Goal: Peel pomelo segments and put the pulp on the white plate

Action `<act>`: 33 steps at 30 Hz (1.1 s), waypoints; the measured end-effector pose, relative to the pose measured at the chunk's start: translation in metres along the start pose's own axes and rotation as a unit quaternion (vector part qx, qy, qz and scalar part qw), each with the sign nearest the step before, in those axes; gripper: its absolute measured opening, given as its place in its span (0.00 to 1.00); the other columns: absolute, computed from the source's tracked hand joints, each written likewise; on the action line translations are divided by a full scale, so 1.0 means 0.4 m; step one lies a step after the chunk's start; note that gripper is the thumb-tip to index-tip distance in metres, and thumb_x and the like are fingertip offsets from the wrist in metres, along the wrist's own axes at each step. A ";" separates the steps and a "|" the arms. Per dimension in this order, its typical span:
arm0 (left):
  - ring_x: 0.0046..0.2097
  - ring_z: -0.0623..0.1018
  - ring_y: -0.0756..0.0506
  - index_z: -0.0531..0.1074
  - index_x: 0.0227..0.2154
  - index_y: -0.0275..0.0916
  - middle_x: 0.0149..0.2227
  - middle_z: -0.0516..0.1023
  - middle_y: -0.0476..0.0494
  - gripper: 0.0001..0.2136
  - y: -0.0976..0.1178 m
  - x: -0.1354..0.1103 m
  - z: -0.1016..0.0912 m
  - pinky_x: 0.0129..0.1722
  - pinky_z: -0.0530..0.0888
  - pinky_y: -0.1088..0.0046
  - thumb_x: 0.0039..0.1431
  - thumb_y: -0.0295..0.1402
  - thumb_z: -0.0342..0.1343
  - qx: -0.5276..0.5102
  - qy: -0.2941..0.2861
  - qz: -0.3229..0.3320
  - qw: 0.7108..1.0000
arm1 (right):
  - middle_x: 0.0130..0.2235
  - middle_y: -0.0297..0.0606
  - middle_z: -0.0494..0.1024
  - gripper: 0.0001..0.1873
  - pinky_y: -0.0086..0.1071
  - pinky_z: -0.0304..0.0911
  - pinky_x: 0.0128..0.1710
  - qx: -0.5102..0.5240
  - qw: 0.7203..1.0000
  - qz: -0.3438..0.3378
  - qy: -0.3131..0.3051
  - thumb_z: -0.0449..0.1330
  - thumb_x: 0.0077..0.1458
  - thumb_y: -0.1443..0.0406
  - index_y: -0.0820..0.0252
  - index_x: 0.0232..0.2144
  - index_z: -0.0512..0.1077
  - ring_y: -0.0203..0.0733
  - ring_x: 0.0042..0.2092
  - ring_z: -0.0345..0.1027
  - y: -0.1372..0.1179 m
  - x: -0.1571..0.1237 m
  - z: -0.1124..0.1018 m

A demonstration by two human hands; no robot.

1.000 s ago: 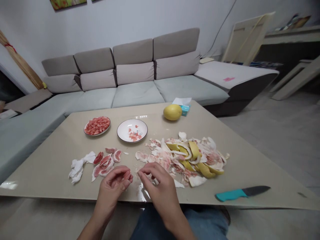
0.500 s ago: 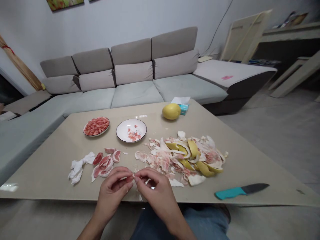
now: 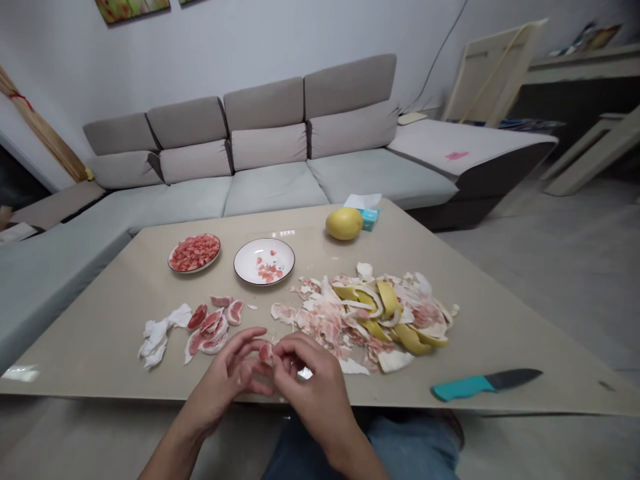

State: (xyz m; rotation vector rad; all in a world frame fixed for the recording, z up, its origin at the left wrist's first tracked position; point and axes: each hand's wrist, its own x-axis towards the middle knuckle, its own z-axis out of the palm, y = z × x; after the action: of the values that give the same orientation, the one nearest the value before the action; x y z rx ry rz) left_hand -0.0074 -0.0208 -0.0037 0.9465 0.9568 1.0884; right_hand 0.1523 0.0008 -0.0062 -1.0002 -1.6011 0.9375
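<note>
- Pinching pulp (image 3: 265,351) in right hand (image 3: 313,377) over the table (image 3: 390,392); best gripped lightly, being likely to tear.
- Spreading left hand (image 3: 230,367) loosely alongside, contact unclear; better cupped beneath, to catch crumbs.
- Best worked clear of peel (image 3: 387,300) at right, segments (image 3: 212,327) at left.
- Set beyond: plate (image 3: 244,267).

The head camera looks forward and down over the fingers (image 3: 301,345) (quite near) and table (image 3: 310,253) toward the sofa (image 3: 275,187).
</note>
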 end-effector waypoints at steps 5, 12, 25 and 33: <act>0.36 0.76 0.47 0.76 0.35 0.36 0.32 0.74 0.43 0.09 0.019 0.015 0.001 0.35 0.74 0.72 0.58 0.37 0.61 -0.035 -0.010 -0.038 0.999 | 0.29 0.35 0.72 0.08 0.28 0.60 0.28 -0.026 0.998 -0.061 -0.019 0.56 0.50 0.74 0.59 0.27 0.72 0.36 0.29 0.65 0.001 -0.001 0.000; 0.32 0.73 0.50 0.75 0.29 0.35 0.30 0.73 0.46 0.07 0.015 0.018 0.001 0.34 0.71 0.76 0.54 0.33 0.65 -0.056 -0.038 -0.035 0.997 | 0.26 0.33 0.71 0.07 0.26 0.58 0.24 0.035 0.999 0.028 -0.013 0.56 0.48 0.73 0.59 0.23 0.70 0.34 0.25 0.63 -0.006 -0.003 0.006; 0.37 0.77 0.45 0.74 0.39 0.39 0.35 0.76 0.44 0.15 0.025 0.025 -0.003 0.36 0.75 0.72 0.50 0.39 0.66 0.039 -0.011 -0.020 0.999 | 0.27 0.34 0.72 0.06 0.26 0.58 0.25 0.029 0.999 0.029 -0.033 0.56 0.50 0.70 0.60 0.24 0.72 0.34 0.26 0.64 0.001 0.006 0.004; 0.32 0.78 0.48 0.79 0.31 0.35 0.30 0.80 0.43 0.09 0.020 0.025 -0.011 0.35 0.76 0.75 0.50 0.35 0.67 0.042 0.058 -0.028 0.997 | 0.22 0.30 0.67 0.04 0.25 0.55 0.22 0.069 0.992 0.102 -0.015 0.57 0.45 0.68 0.60 0.20 0.68 0.33 0.23 0.58 0.003 0.008 0.009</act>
State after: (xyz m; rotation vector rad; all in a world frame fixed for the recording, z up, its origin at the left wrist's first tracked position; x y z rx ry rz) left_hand -0.0119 -0.0090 0.0010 0.9272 1.1253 1.0713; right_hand 0.1483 0.0037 -0.0072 -1.0710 -1.4554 1.1915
